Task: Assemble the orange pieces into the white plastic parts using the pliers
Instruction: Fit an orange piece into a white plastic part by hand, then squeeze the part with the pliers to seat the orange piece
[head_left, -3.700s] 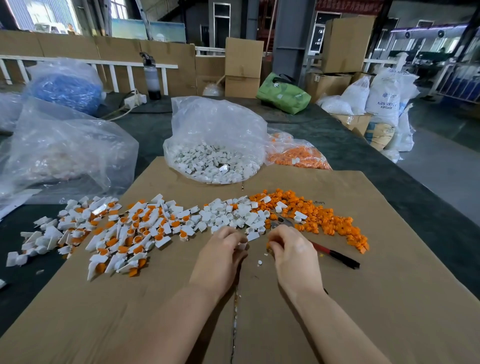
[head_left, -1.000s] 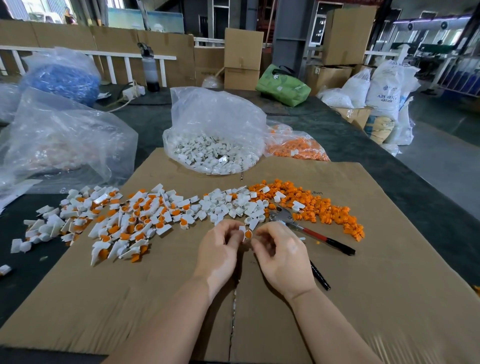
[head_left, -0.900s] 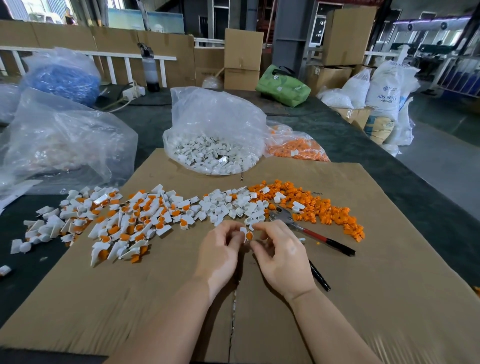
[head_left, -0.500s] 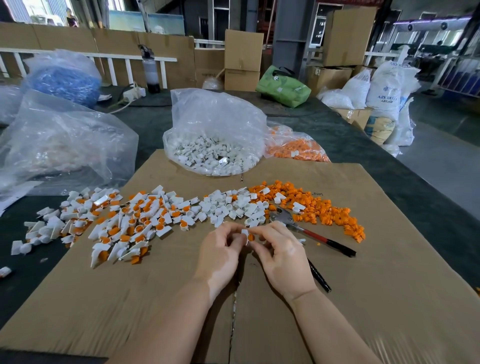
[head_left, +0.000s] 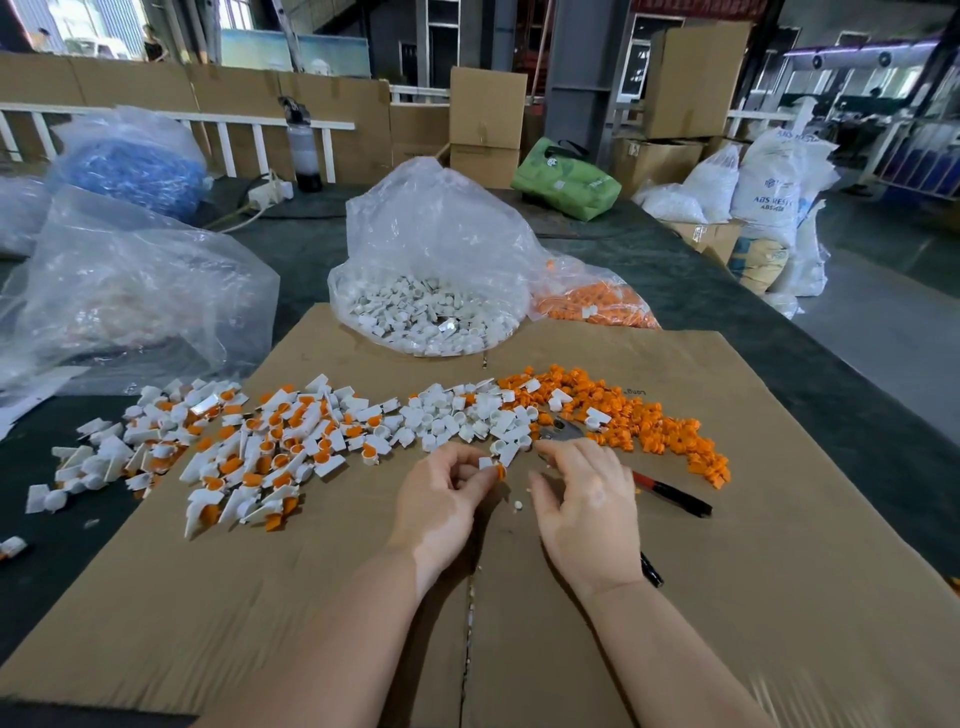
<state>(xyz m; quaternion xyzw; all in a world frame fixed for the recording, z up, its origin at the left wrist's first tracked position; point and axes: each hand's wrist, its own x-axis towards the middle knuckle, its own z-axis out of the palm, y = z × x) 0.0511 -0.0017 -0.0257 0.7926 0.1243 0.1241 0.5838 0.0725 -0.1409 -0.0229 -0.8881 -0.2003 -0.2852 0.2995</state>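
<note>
My left hand (head_left: 441, 496) pinches a white part with an orange piece in it (head_left: 493, 467) at its fingertips. My right hand (head_left: 584, 499) hovers just to the right with fingers loosely curled and nothing in them. The pliers (head_left: 670, 491), with red and black handles, lie on the cardboard under and behind my right hand. Loose white parts (head_left: 467, 410) lie in the middle, loose orange pieces (head_left: 644, 421) to the right, and white parts with orange pieces fitted (head_left: 270, 447) to the left.
A cardboard sheet (head_left: 779, 597) covers the dark table. Behind it stand a clear bag of white parts (head_left: 431, 291), a bag of orange pieces (head_left: 592, 301) and large plastic bags (head_left: 130, 301) at the left. Boxes and sacks stand farther back.
My right hand has let go of the joined piece and drawn back to the right. My left hand still holds it.
</note>
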